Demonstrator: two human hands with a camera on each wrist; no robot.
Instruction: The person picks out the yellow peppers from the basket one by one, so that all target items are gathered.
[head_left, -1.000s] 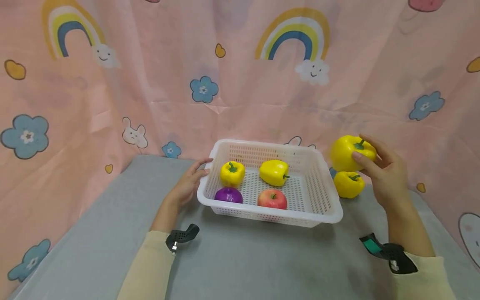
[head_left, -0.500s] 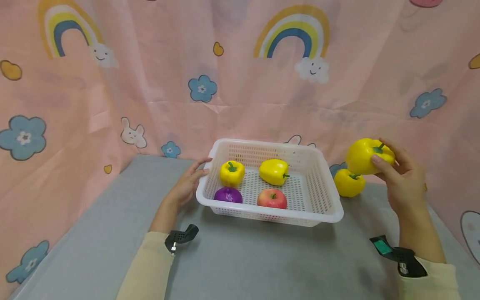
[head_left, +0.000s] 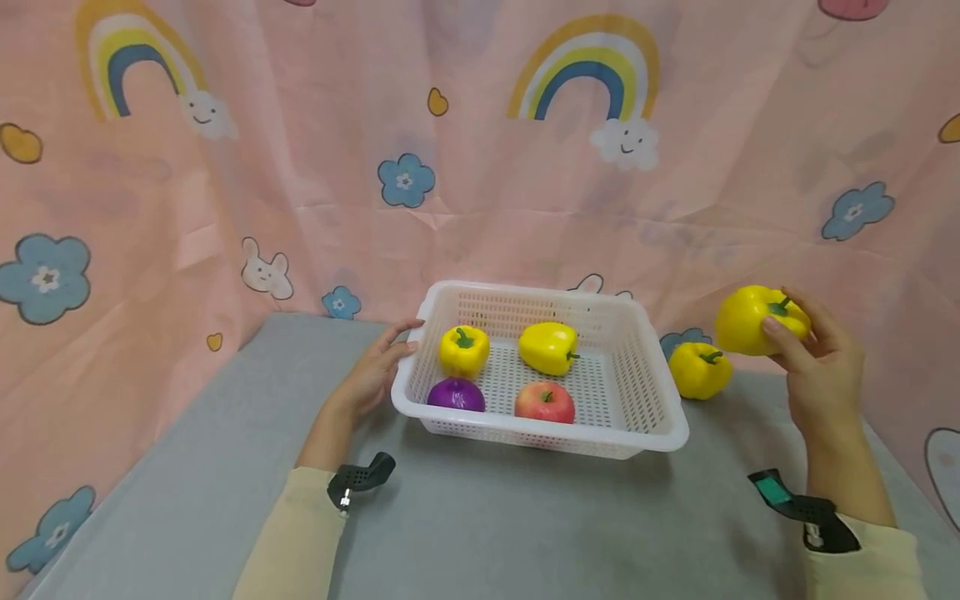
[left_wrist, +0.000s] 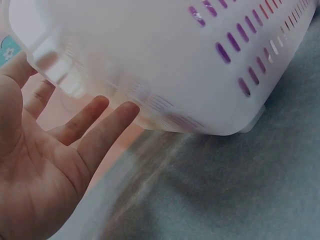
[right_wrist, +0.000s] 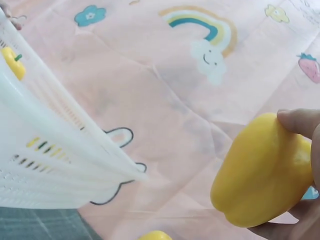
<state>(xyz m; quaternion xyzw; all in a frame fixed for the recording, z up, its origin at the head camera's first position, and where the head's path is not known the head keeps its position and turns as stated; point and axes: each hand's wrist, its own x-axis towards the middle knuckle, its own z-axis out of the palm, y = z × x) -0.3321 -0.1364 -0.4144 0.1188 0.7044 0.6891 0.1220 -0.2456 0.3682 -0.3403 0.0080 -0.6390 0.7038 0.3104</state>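
My right hand holds a yellow bell pepper up in the air on the right, its green stem toward the hand. In the right wrist view, fingertips press on the sides of this same pepper. A second yellow pepper sits on the table below it, right of the white plastic basket. My left hand touches the basket's left rim with its fingertips. Its fingers look fairly straight against the basket wall in the left wrist view.
Inside the basket lie two yellow bell peppers, a purple onion-like item and a red apple. Grey cloth covers the table. A pink patterned curtain hangs close behind.
My right hand has carried its yellow pepper to the right, away from the basket and slightly lower. My left hand and the basket have stayed in place.
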